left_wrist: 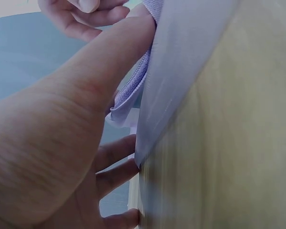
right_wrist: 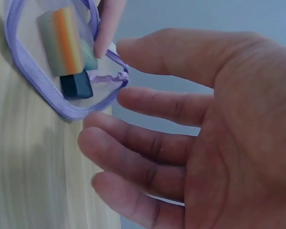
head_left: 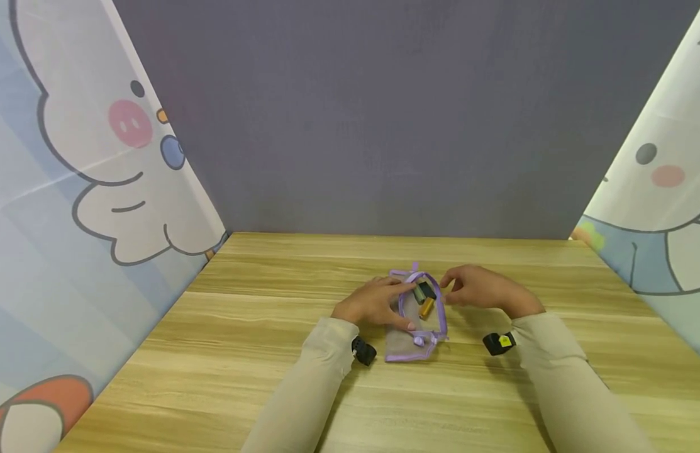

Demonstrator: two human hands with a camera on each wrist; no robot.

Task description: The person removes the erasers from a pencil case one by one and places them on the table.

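Where the tabletop (head_left: 185, 377) ends, a grey wall (head_left: 395, 126) rises.

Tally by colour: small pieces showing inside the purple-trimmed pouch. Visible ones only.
Orange-striped piece: 1
Dark piece: 1
Green piece: 1
Total: 3 in the pouch; can't tell whether more are hidden beneath.

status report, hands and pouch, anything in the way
Left hand on purple-trimmed pouch. Right hand beside it, holding nothing. Pouch open, small blocks inside. Nothing seen in the way except left fingertips at the opening.
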